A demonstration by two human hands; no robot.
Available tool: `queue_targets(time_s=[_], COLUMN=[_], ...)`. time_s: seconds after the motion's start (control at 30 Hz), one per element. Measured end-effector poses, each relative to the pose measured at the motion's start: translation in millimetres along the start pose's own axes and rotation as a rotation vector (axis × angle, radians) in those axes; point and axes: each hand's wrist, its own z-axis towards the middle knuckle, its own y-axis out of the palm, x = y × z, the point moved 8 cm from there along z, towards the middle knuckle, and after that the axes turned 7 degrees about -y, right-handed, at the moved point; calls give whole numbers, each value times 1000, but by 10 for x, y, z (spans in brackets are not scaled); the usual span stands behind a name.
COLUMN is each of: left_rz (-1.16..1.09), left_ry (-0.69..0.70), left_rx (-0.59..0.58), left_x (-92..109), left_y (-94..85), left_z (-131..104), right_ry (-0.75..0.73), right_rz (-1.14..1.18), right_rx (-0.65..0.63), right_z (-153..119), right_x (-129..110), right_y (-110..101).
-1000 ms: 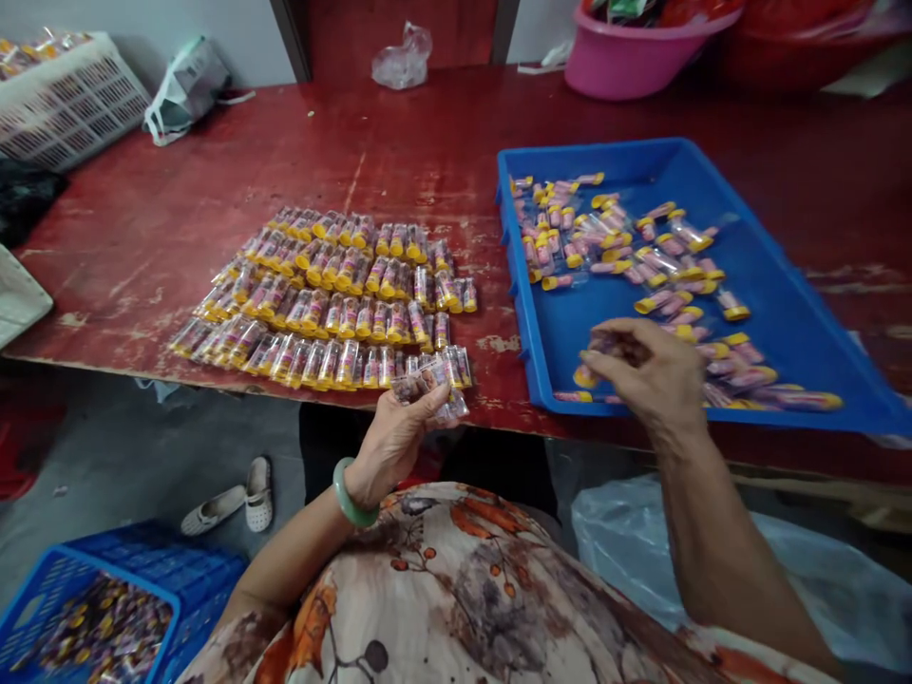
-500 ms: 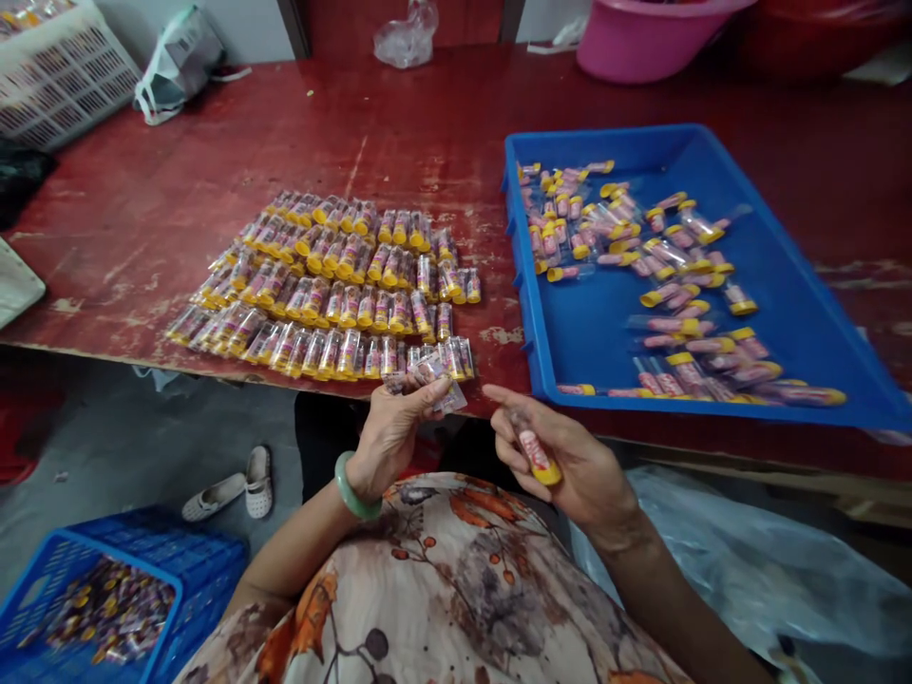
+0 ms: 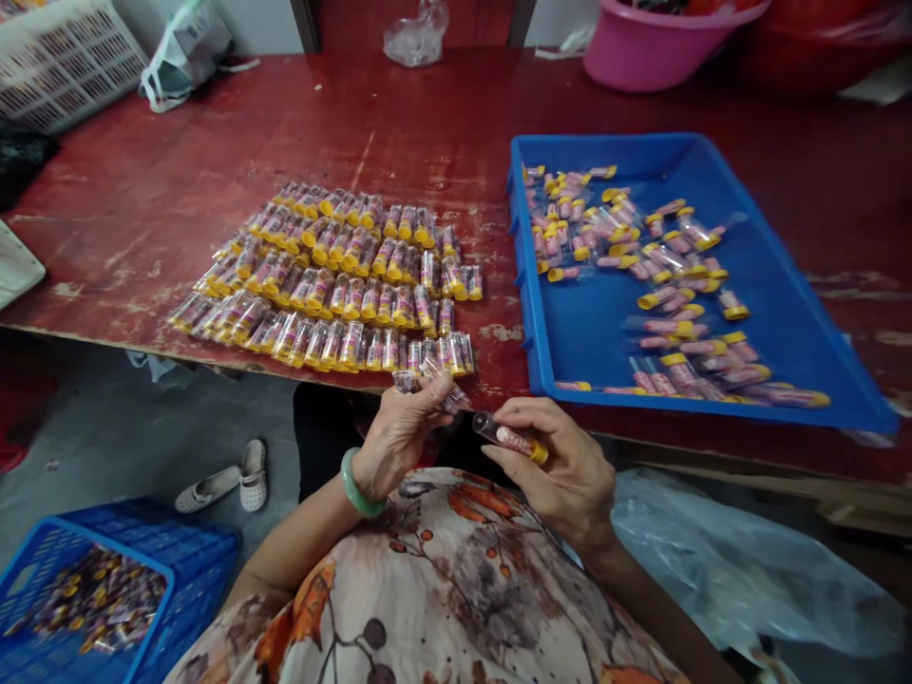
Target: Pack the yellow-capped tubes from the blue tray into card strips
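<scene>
My left hand (image 3: 406,423), with a green bangle on the wrist, pinches small clear printed plastic sleeves (image 3: 448,394) at the table's front edge. To its right, my right hand (image 3: 562,456) is closed around a clear tube (image 3: 513,439) with pink contents and a yellow cap. The tube lies tilted, its clear end toward my left hand and apart from the sleeves. Just beyond my left hand stand several rows of yellow-capped tubes (image 3: 349,296) in printed wrap. A blue tray (image 3: 605,356) holds loose pink tubes (image 3: 666,256) in a scattered pile.
On the floor at the lower left is a blue crate (image 3: 189,570) full of wrapped tubes, with white clogs (image 3: 253,475) near it. A pink basin (image 3: 634,47), a clear bag (image 3: 417,38) and a white basket (image 3: 64,62) stand along the table's back.
My right hand has turned the tube from pointing down in the palm to lying across the fingertips, clear end toward my left hand. My left hand still pinches the sleeves.
</scene>
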Motion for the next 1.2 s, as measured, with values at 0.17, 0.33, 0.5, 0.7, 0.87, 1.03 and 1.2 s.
queue_targets(time_s=[0.17, 0.33, 0.5, 0.7, 0.87, 1.03, 1.2], left_rz=[-14, 5, 32, 45, -2, 54, 28], left_ry=[-69, -50, 74, 112, 117, 82, 57], left_rx=[-15, -39, -11, -60, -109, -144, -131], left_x=[-54, -50, -5, -51, -92, -106, -22], left_y=[46, 83, 65, 56, 100, 132, 101], left_z=[-38, -74, -67, -31, -43, -62, -47], right_ry=[-130, -261, -401, -478, -493, -300, -48], right_rz=[-118, -266, -374, -511, -509, -180, 215], right_rx=[35, 44, 19, 17, 31, -41, -229], right_z=[-7, -23, -39, -109, -108, 15, -13], right_x=[-65, -189, -296, -291, -251, -100, 109], right_y=[43, 91, 148, 239, 314, 262, 180])
